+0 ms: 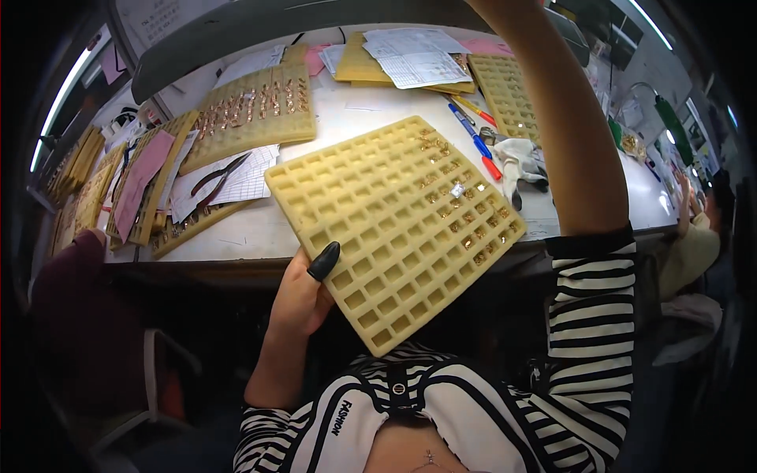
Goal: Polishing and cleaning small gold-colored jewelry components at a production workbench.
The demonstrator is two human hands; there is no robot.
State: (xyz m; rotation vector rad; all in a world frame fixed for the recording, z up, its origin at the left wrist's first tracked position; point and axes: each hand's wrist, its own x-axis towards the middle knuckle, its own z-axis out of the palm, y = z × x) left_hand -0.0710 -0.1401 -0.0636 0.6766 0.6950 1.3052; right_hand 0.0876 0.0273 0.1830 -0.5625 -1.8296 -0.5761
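My left hand [301, 293], with a black finger cot on its thumb, grips the near left edge of a square yellow compartment tray [394, 252]. The thumb lies on top and the fingers go underneath, partly hidden. The tray is held tilted over the front edge of the table. Small gold-coloured jewellery pieces [479, 221] sit in the pockets along its right side, a few with bright stones. Most other pockets look bare. My right forearm stretches up and away past the right of the tray, and its hand is beyond the top of the head view.
Behind stands another yellow tray [264, 126] with rows of rose-gold pieces. Pliers [221, 180] lie on papers at left, beside stacked trays [150, 181]. Pens [471, 130], a white glove [519, 162] and paper-topped trays [414, 59] are farther back. Another person's hand [684, 213] shows far right.
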